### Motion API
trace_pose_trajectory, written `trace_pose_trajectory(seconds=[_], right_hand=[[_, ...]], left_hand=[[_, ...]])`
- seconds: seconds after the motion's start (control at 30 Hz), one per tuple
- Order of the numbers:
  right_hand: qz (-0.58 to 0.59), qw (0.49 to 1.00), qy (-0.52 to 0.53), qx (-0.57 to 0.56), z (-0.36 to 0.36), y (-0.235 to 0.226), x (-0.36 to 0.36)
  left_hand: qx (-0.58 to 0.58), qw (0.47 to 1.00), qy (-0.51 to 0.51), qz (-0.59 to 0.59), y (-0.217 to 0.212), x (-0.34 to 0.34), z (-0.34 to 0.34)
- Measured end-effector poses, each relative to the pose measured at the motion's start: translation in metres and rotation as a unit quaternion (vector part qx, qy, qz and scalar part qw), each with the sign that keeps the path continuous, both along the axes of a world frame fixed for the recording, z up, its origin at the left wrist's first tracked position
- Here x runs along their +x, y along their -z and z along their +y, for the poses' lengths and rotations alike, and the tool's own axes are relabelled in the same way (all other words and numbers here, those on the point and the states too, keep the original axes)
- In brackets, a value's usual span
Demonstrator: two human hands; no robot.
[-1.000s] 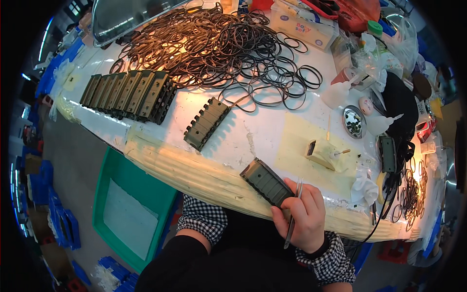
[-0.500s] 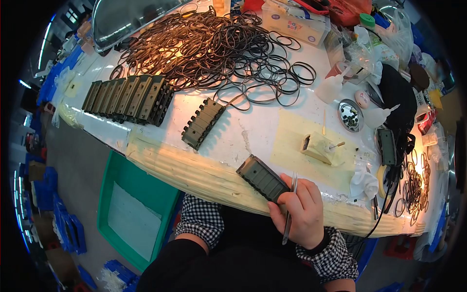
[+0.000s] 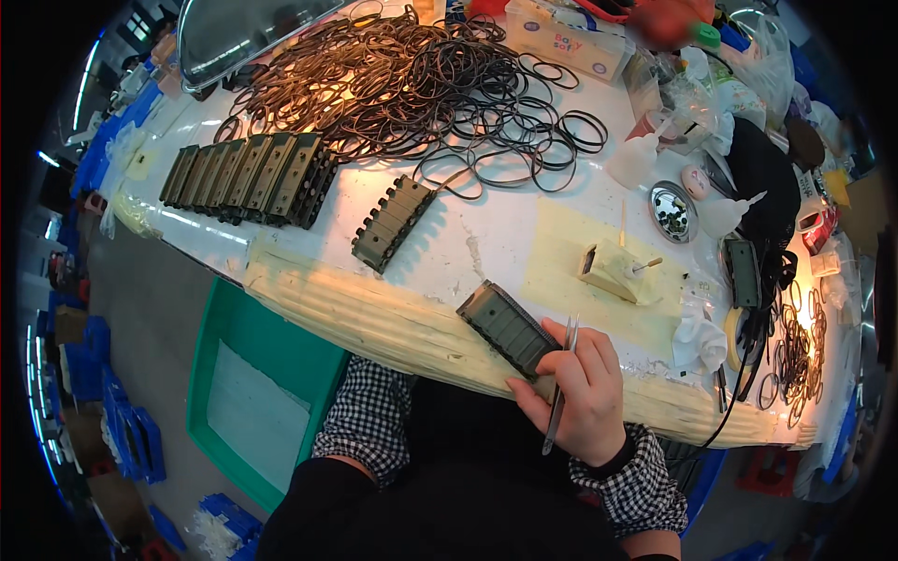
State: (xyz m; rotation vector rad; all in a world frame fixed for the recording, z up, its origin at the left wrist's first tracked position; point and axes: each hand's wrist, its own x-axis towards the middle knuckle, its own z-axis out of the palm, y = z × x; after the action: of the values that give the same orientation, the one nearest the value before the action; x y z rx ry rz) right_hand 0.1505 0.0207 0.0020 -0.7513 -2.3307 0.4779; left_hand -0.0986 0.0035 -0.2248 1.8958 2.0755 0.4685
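- The person's right hand point(image 3: 578, 397) sits at the near edge of the workbench, fingers curled around two things at once: the near end of a dark green ribbed block point(image 3: 508, 327) and a pair of metal tweezers point(image 3: 559, 388), which lie slanted across the palm with the tips pointing away from the body.
- The left hand is not visible; only a checked sleeve point(image 3: 369, 421) shows below the table edge, so its state cannot be told.
- The held block lies on the padded yellowish table edge point(image 3: 374, 323), angled up and to the left.
- Farther off, a matching single block point(image 3: 393, 222) lies alone near the middle of the table, and a row of the same blocks point(image 3: 248, 178) stands packed together at the far left.
- A large heap of thin dark rubber rings point(image 3: 412, 84) covers the far side of the bench.
- To the right sit a small pale stand point(image 3: 613, 271) and a round metal dish point(image 3: 672, 212).
- Judging by the grip, the block is in hand for work with the tweezers; the next move seems to call for steadying the block and freeing the tweezer tips to pinch.
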Motion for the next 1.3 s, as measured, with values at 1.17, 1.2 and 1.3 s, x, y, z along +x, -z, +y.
trace_pose_trajectory(seconds=[1.17, 1.2, 1.3], right_hand=[[-0.208, 0.933, 0.008, 0.292, 0.203, -0.046, -0.275], [-0.234, 0.938, 0.01, 0.256, 0.214, -0.035, -0.29], [-0.273, 0.934, 0.022, 0.23, 0.239, -0.027, -0.303]], left_hand=[[0.149, 0.333, 0.036, -0.93, -0.194, 0.0, -0.027], [0.146, 0.336, 0.036, -0.93, -0.194, -0.001, -0.027], [0.128, 0.338, 0.035, -0.932, -0.199, 0.005, -0.024]])
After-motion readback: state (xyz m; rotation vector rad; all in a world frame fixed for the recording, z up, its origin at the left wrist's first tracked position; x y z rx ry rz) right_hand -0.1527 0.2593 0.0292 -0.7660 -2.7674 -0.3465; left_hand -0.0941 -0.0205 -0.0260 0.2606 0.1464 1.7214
